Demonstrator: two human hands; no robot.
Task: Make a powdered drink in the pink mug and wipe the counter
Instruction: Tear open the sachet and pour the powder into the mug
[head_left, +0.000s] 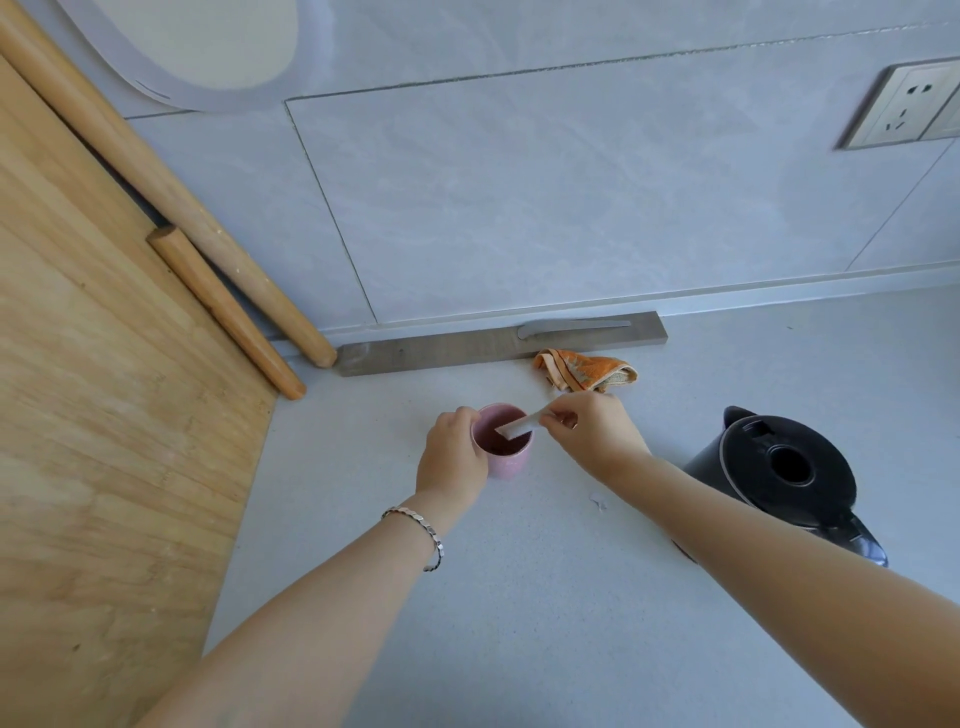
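Note:
The pink mug (508, 460) stands upright on the pale counter (519, 597), with something dark inside it. My left hand (453, 453) wraps around its left side. My right hand (592, 434) pinches a white powder sachet (517, 427) by its upper end. The sachet slants down with its lower end over the mug's mouth. An orange cloth (587, 370) lies crumpled on the counter just behind my right hand.
A black electric kettle (784, 470) stands to the right, lid closed. A big wooden board (114, 415) and two rolling pins (228, 312) lean at the left. A grey strip (498, 343) lies along the wall. A small white scrap (598, 501) lies near the kettle.

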